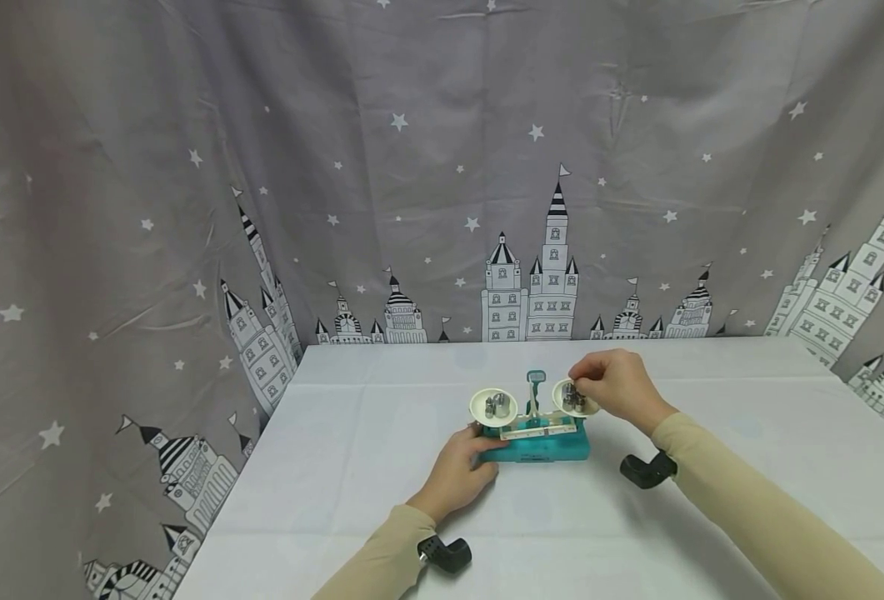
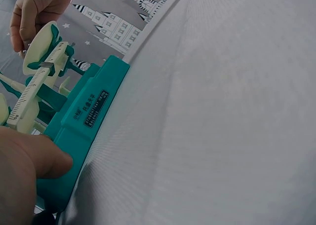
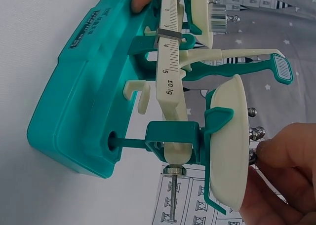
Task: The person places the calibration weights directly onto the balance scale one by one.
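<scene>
A teal tray balance (image 1: 537, 451) stands on the white table, with two cream pans and a ruled beam (image 3: 170, 62). My left hand (image 1: 456, 471) holds the left end of its base, the thumb (image 2: 55, 158) lying on the teal front. Metal weights (image 1: 500, 406) of different sizes sit in the left pan (image 1: 481, 417). Over the right pan (image 3: 228, 151), my right hand (image 1: 617, 385) pinches a small metal weight (image 3: 253, 157) by its knob, between thumb and finger. Beside it in that pan are other small knobbed weights (image 3: 256, 133). Whether the pinched weight touches the pan, I cannot tell.
A green-tipped pointer (image 1: 536, 377) rises behind the beam, between the pans. An adjusting screw (image 3: 173, 195) sticks out at the beam's right end. Behind the white table (image 1: 322, 467) hangs a grey curtain (image 1: 427, 200) printed with castles and stars.
</scene>
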